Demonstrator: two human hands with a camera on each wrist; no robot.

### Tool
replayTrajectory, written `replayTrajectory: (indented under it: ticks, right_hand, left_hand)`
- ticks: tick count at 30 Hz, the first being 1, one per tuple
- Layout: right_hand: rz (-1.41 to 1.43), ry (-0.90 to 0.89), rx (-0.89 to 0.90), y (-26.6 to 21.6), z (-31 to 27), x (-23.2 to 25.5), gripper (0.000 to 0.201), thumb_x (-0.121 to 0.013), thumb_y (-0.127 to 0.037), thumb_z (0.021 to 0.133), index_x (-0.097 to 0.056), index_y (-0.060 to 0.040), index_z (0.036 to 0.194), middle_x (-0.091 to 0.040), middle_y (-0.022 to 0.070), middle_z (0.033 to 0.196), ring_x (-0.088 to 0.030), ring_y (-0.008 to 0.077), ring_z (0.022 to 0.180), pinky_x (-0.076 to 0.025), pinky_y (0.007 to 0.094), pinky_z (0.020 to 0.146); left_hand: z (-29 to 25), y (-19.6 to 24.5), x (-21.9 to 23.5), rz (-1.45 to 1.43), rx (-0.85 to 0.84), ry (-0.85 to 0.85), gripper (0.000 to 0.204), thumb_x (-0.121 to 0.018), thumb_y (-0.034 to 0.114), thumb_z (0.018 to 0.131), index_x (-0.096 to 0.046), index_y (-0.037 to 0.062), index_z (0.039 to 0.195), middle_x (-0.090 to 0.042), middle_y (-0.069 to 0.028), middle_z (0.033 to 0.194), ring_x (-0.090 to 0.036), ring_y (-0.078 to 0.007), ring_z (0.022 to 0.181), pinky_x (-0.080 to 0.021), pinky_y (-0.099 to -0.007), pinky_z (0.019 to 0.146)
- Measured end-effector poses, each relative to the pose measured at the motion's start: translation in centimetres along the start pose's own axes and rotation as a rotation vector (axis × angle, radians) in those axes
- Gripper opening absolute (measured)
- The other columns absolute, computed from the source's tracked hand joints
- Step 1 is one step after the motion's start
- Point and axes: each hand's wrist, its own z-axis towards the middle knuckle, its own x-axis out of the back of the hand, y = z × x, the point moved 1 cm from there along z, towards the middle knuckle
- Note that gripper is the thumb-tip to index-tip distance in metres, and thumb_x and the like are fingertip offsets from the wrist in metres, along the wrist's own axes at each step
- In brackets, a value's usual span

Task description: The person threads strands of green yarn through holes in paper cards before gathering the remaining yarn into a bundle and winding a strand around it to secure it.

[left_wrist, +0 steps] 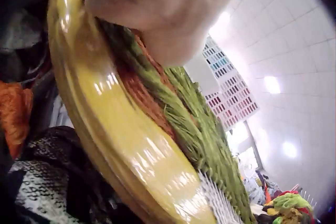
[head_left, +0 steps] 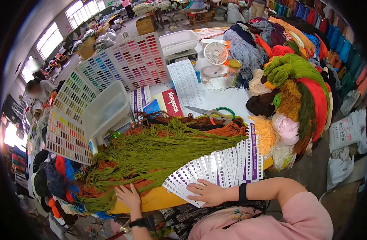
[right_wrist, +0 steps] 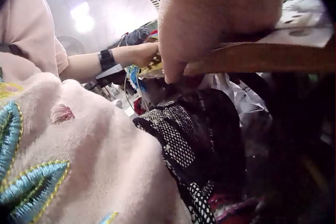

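I have passing room above the low green yarn point(head_left: 151, 148) | scissors point(head_left: 198, 110) lie just beyond it | upright color boards point(head_left: 141, 60) and the white tub point(head_left: 105, 106) hem my left | tall yarn heap point(head_left: 301, 76) blocks my right

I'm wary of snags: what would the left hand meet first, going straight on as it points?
Probably the green yarn, right at the fingertips of the left hand; whether they already touch it is hard to tell.
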Motion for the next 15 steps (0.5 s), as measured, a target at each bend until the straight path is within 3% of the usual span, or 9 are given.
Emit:
replayTrajectory:
  ticks: [4, 9, 13, 15]
  right_hand:
    - [0.004, 0.03, -0.037, -0.2, 1.0, -0.1, 0.069, -0.065, -0.03, 0.064, -0.034, -0.0101, 0.123, -0.025, 0.0186, 0.129, -0.02, 0.03, 0.122, -0.017, 0.0454, 0.097]
    - [0.046, 0.003, -0.04, -0.4, 1.0, 1.1, 0.075, -0.067, -0.024, 0.061, -0.031, -0.0098, 0.125, -0.023, 0.0203, 0.13, -0.018, 0.0317, 0.123, -0.016, 0.0455, 0.098]
    - [0.053, -0.053, -0.115, -0.2, -4.2, 5.4, 0.08, -0.069, -0.021, 0.059, -0.027, -0.01, 0.127, -0.021, 0.021, 0.13, -0.016, 0.0326, 0.124, -0.015, 0.0457, 0.098]
    - [0.007, -0.096, -0.181, 0.4, -7.5, 6.2, 0.081, -0.068, -0.02, 0.058, -0.027, -0.0101, 0.127, -0.021, 0.0211, 0.13, -0.016, 0.0328, 0.124, -0.015, 0.0454, 0.098]
  left_hand:
    - [4.9, 0.3, -1.2, 0.108, -0.166, -0.034, 0.058, -0.035, 0.037, 0.085, -0.029, -0.0091, 0.121, -0.016, -0.0247, 0.132, -0.013, -0.0373, 0.123, -0.014, -0.0458, 0.1]
    - [6.6, 0.9, 0.5, 0.08, -0.184, -0.18, 0.059, -0.038, 0.038, 0.084, -0.029, -0.0074, 0.122, -0.016, -0.0253, 0.132, -0.015, -0.0369, 0.123, -0.015, -0.044, 0.1]
    - [5.4, -0.5, 1.8, -0.115, -0.271, -0.228, 0.062, -0.045, 0.038, 0.081, -0.029, -0.0045, 0.124, -0.015, -0.0255, 0.132, -0.016, -0.0379, 0.122, -0.018, -0.0433, 0.099]
    - [3.2, -1.0, 2.1, -0.264, -0.23, -0.236, 0.062, -0.05, 0.036, 0.078, -0.03, -0.0015, 0.124, -0.015, -0.0257, 0.132, -0.017, -0.0387, 0.122, -0.02, -0.0423, 0.098]
